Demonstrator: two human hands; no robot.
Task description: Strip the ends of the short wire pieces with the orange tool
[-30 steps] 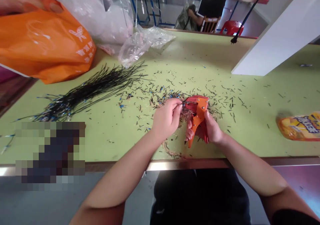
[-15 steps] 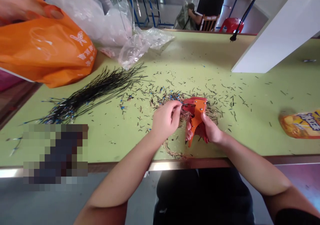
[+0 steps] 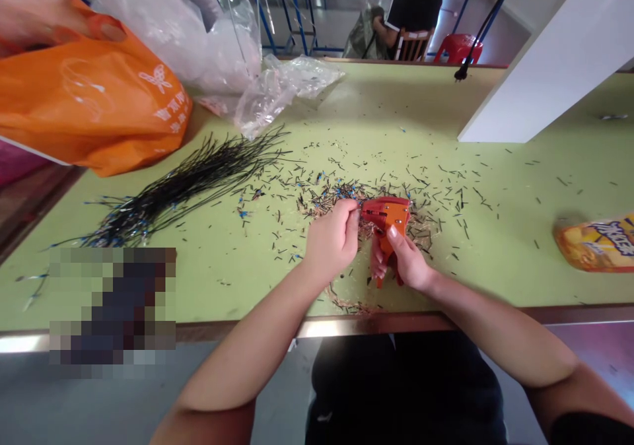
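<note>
My right hand (image 3: 407,260) is wrapped round the handles of a red and orange wire stripper (image 3: 391,214), its handles pressed close together. At the tool's left end, my left hand (image 3: 333,235) is closed in a pinch; what it holds is too small to make out clearly, though a thin dark wire seems to run to the jaws. Beneath and behind the tool lies a heap of short black wire bits with blue specks (image 3: 341,193). A long bundle of black wires (image 3: 183,181) with blue and silvery ends rests to the left.
Another person's hand (image 3: 59,19) is at an orange bag (image 3: 99,102) on the left. Clear plastic bags (image 3: 282,88) lie behind the wires. A white post (image 3: 525,75) stands at the back right, a yellow packet (image 3: 599,245) at the right. A black plug (image 3: 461,72) hangs down. Someone sits beyond.
My right hand has squeezed the tool's handles together and its jaws have closed. The tool's body has tilted slightly; my left hand has barely moved.
</note>
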